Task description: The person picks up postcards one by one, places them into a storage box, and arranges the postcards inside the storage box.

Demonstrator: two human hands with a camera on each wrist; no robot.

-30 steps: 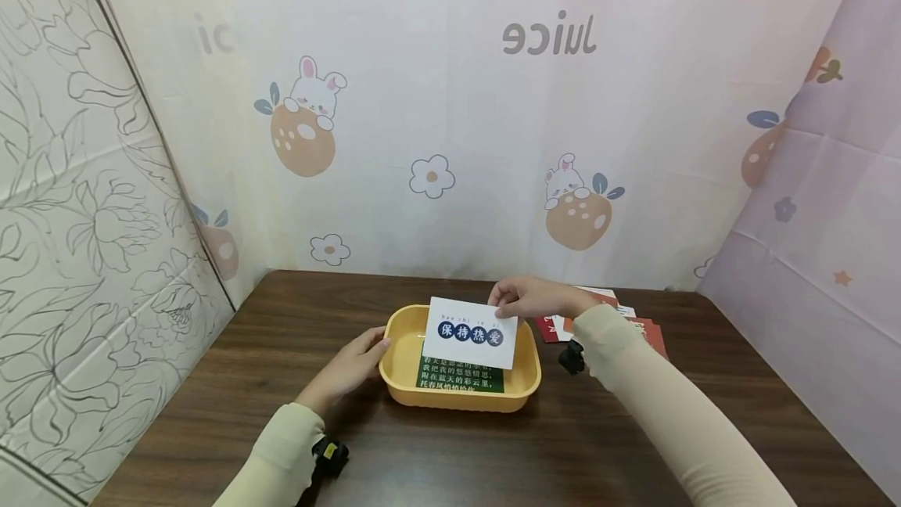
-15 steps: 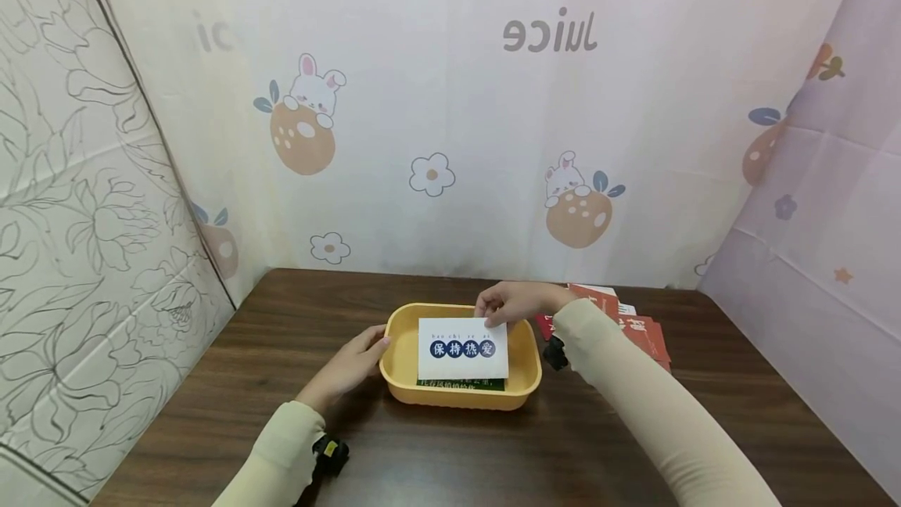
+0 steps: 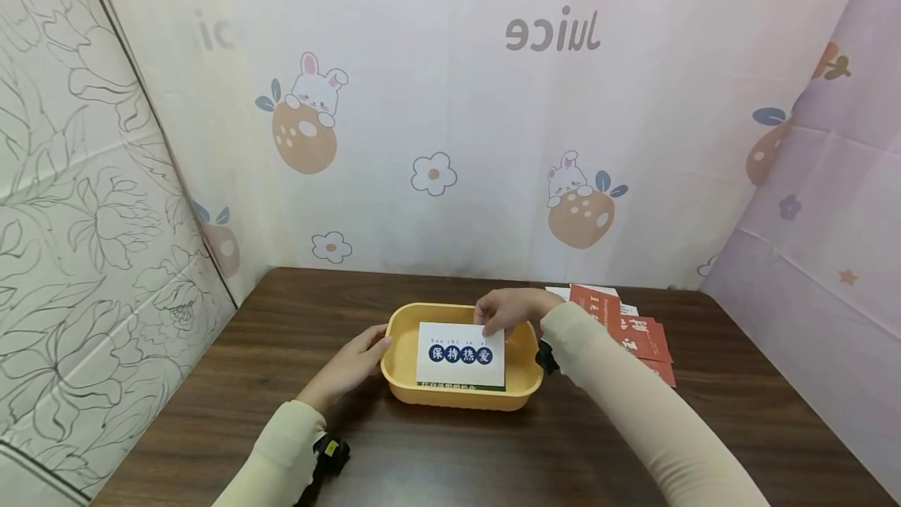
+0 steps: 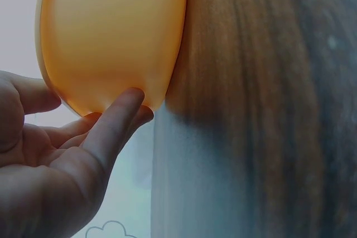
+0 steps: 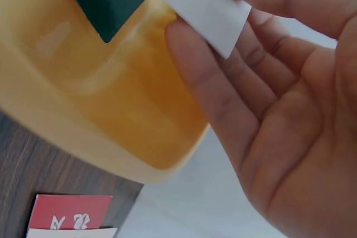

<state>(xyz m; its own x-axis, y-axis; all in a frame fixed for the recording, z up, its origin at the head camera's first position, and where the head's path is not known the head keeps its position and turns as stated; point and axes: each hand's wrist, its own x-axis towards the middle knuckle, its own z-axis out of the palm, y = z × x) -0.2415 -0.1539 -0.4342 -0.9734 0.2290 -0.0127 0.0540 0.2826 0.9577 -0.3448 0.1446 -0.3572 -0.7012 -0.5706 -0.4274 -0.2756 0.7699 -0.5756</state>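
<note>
A yellow plastic basin sits on the table. My left hand holds its left end; in the left wrist view the fingers lie against the outer wall and the thumb is at the rim. Over the basin, my right hand pinches the upper right corner of a white card printed with dark blue round characters. A dark green card with white writing lies beneath it in the basin, mostly hidden in the head view. In the right wrist view the white card's corner is between thumb and fingers.
Several red and white cards lie in an overlapping pile right of the basin, partly behind the right sleeve. The dark wooden table ends at a printed curtain at the back.
My right hand has lowered the white card into the basin, moving left and toward me, so it covers most of the green card. The left hand stays at the basin's left end.
</note>
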